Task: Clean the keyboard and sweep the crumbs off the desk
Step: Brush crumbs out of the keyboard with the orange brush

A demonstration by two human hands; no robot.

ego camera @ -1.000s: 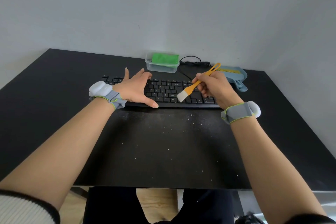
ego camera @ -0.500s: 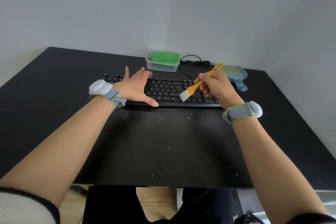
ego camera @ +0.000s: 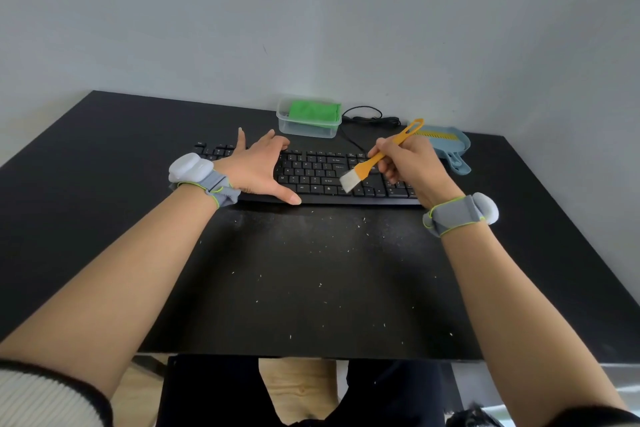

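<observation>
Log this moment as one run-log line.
left hand: flat, bracing keyboard | right hand: gripping orange brush, bristles on keys | crumbs: on desk | dustpan: unused

near desk: open | behind keyboard: tub, dustpan block

Black desk carries keyboard, clear tub, blue dustpan, scattered crumbs

keyboard key legends too small to read
</observation>
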